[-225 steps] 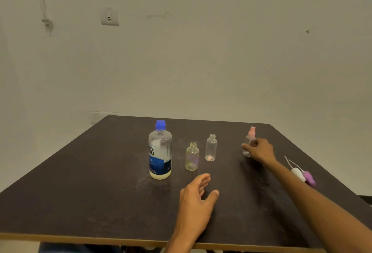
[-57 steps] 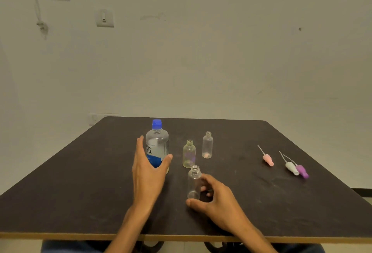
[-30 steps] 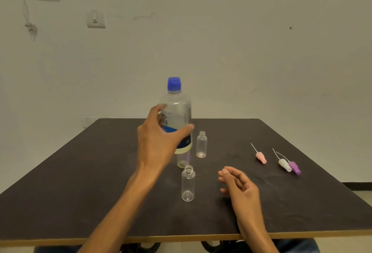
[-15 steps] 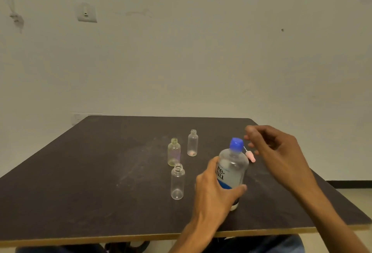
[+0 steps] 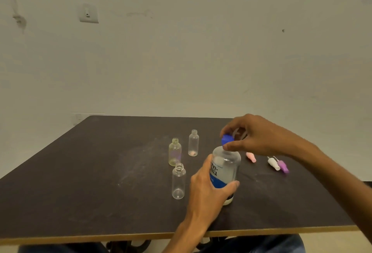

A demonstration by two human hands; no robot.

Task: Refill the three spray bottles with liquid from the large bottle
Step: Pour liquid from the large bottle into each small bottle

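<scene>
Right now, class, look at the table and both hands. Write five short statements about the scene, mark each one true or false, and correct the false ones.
1. The left hand grips the body of the large bottle. True.
2. The right hand pinches the blue cap on top of that bottle. True.
3. All three small bottles have their spray tops on. False: the near bottle, the yellowish bottle and the far bottle all stand with open necks.
4. The pink spray top lies on the table. True.
5. The large bottle lies on its side. False: it stands upright.
</scene>
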